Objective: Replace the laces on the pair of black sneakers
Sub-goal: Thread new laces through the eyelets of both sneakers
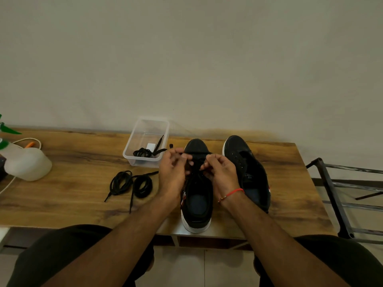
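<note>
While in clear tub (pixel 132 141), black lace (pixel 143 152)

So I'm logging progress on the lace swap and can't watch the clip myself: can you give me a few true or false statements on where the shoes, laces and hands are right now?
1. Both hands work at the left sneaker. True: the left hand and right hand pinch its lace near the toe end.
2. The right sneaker is fully laced. False: its eyelets show bare, with no lace through them.
3. The clear plastic container holds a black lace. True.
4. The coiled black laces lie on the floor. False: they lie on the wooden table, left of the sneakers.
5. The spray bottle stands between the sneakers. False: it is at the table's far left.
</note>
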{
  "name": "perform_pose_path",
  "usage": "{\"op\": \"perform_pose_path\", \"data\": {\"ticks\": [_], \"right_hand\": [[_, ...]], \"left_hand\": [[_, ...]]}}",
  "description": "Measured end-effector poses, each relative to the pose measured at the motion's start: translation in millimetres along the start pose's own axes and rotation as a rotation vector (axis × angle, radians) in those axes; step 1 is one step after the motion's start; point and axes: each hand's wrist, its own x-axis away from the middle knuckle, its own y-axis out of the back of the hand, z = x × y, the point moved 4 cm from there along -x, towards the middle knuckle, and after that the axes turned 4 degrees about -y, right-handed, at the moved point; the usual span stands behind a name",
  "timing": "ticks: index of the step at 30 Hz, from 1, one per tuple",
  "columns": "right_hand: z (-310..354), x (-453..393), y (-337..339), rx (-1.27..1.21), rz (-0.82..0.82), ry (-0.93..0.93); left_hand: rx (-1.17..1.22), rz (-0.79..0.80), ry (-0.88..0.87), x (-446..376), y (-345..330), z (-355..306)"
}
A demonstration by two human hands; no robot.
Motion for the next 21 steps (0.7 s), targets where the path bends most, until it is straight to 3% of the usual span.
{"op": "perform_pose_path", "data": {"ticks": [3, 6, 9, 15, 18, 20, 21], "right_hand": [[11.0, -2.1, -5.8, 0.424, 0.12, 0.108], [16.9, 5.2, -14.7, 0.66, 0.291, 0.178], [25.0, 10.5, -15.2, 0.764, 0.313, 0.185], [29.2, 7.0, -1.8, 0.531, 0.09, 0.037], [26.6, 3.9, -0.8, 0.507, 0.084, 0.009], [27.0, 3.3, -2.9, 0.526, 0.117, -0.002], [27.5, 3.4, -4.3, 0.534, 0.134, -0.006]], "left_hand": [[-0.171, 0.161, -0.395, -0.6, -10.7, -20.3], [-0.234, 0.426, -0.504, -4.8, -17.6, -28.0], [-0.406, 0.558, -0.499, -9.7, -13.2, -31.3], [-0.964, 0.454, -0.42, -24.4, 13.2, -56.7], [-0.964, 0.722, -0.143, -26.5, 24.8, -52.1], [-1.02, 0.839, -0.119, -24.6, 24.1, -42.1], [-1.047, 0.826, -0.132, -25.4, 22.3, -37.0]]}}
